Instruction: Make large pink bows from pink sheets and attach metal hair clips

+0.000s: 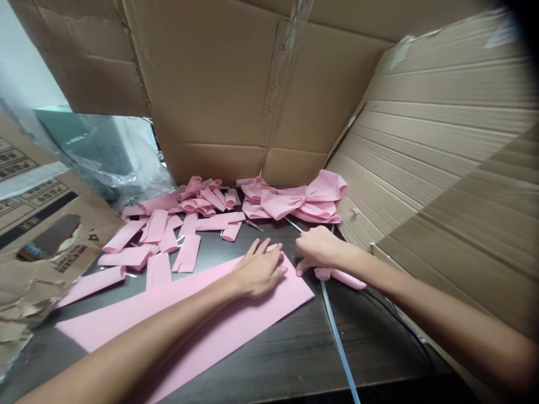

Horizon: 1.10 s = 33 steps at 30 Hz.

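Fingers of the left hand rest slightly spread, grasping nothing, on the pink sheet upon the table, while the right hand curls nearby, its grip hidden from me, and sliding might crease the sheet.

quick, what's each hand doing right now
Left hand: open, resting on the pink sheet.
Right hand: curled near the sheet's right edge; whether it holds anything cannot be told.
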### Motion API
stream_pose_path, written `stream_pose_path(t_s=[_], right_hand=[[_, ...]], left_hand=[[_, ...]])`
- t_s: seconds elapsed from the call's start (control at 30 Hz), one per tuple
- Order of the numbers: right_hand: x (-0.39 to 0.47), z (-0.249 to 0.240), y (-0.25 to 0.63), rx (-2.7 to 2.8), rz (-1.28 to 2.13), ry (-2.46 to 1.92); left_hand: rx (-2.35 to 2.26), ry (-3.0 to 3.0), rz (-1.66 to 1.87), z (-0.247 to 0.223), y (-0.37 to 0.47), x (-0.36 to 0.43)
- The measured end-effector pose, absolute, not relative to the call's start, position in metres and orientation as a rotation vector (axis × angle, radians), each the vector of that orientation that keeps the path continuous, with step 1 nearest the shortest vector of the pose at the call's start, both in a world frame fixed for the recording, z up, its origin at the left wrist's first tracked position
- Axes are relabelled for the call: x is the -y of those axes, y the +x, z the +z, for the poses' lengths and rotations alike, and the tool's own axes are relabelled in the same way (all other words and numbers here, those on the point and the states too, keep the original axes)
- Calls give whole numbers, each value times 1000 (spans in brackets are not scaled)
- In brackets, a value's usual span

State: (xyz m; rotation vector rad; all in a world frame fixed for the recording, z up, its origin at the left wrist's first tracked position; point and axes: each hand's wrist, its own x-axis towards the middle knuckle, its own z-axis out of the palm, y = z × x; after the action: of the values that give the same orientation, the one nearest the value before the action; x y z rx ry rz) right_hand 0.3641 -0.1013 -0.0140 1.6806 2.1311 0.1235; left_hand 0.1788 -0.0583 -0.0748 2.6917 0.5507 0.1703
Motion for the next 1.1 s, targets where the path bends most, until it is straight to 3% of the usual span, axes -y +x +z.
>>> stream_pose_path(t_s=[0.77, 1.1], right_hand=[[133, -16, 359, -2105, 63, 1499], [143, 5, 372, -2186, -33, 1718]], left_hand=[[-675, 2500, 187, -74, 187, 52], [-812, 2382, 630, -83, 183, 50]])
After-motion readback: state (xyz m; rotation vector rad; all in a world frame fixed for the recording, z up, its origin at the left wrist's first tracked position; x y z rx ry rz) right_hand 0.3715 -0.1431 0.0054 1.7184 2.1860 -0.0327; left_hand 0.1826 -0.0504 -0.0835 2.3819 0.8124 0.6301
